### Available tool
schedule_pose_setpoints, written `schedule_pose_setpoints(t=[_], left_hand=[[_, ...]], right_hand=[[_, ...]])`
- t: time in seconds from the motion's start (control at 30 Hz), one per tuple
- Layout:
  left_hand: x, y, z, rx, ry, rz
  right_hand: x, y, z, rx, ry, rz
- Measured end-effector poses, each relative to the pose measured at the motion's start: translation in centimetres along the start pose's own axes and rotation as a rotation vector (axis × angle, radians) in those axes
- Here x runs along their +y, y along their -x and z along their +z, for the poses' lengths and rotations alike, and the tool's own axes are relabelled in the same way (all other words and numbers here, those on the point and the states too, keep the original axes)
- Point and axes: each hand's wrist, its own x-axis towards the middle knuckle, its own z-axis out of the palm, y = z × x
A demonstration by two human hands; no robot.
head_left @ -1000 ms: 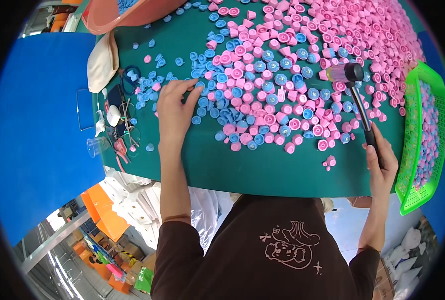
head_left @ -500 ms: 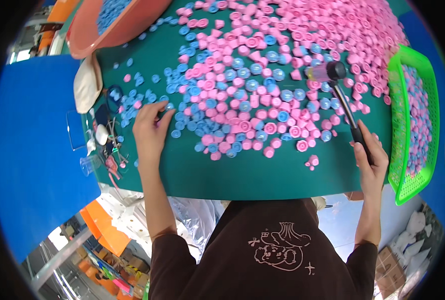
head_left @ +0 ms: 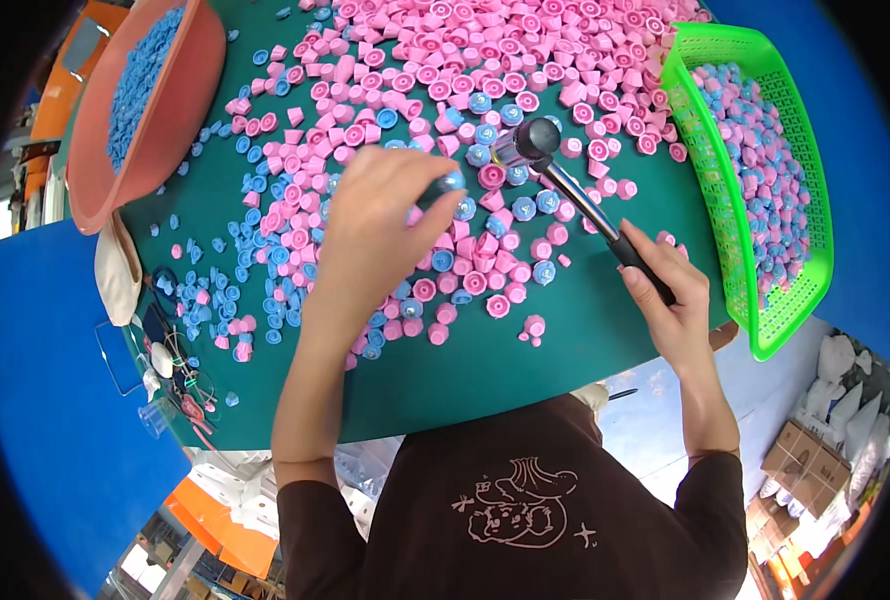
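My left hand (head_left: 373,218) is raised above the middle of the pile, slightly blurred. Between its thumb and forefinger it pinches a small blue cap (head_left: 452,181). My right hand (head_left: 673,300) is wrapped round the black grip of a mallet (head_left: 578,197). The mallet's head, black on one end and yellowish on the other, is over the pieces just right of my left fingertips. Pink cup-shaped plastic pieces (head_left: 478,283) lie about both hands, several with blue caps seated on them. Loose blue caps (head_left: 277,254) are scattered left of my left forearm.
A green mesh basket (head_left: 722,230) of pink-and-blue pieces stands at the right edge. At the upper left, a salmon-coloured basin (head_left: 172,130) holds blue caps. Scissors, cords and a clear plastic cup (head_left: 157,416) lie by the green table's (head_left: 505,370) left edge, below a cream pouch (head_left: 115,272).
My left hand has moved right from the loose caps to the middle pieces, carrying a blue cap. The mallet remains in my right hand. The whole view has turned and shifted.
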Motion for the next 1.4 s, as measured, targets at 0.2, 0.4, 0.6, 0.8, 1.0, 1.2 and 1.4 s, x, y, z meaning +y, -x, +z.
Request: schedule_pose_setpoints(t=[0.2,0.4,0.6,0.8,1.0,1.2,1.4], left_hand=[[-1.0,0.5,-0.2,-0.187,0.003,-0.085],[-0.8,0.3,-0.5,-0.085,-0.088,-0.092],[-0.6,0.2,0.1,-0.159,-0.158,-0.100],[-1.0,-0.3,1.2,-0.102,-0.171,-0.139],[-1.3,-0.1,0.6,-0.070,-0.078,-0.116],[-1.4,-0.2,1.2,-0.139,-0.054,-0.067],[-1.6,0.0,1.1,-0.115,-0.034,-0.104]], right_hand=[[1.3,0.4,0.0,0.032,-0.051,0.009],[1.3,-0.8,0.2,0.009,-0.041,-0.049],[0.7,-1.1,0.6,-0.021,-0.097,-0.036],[0.3,-1.0,0.9,-0.032,-0.079,0.001],[0.7,-0.9,0.7,-0.014,-0.061,-0.018],[0.5,-0.9,0.9,-0.038,-0.071,-0.015],[-0.2,-1.0,1.2,-0.065,0.024,-0.077]])
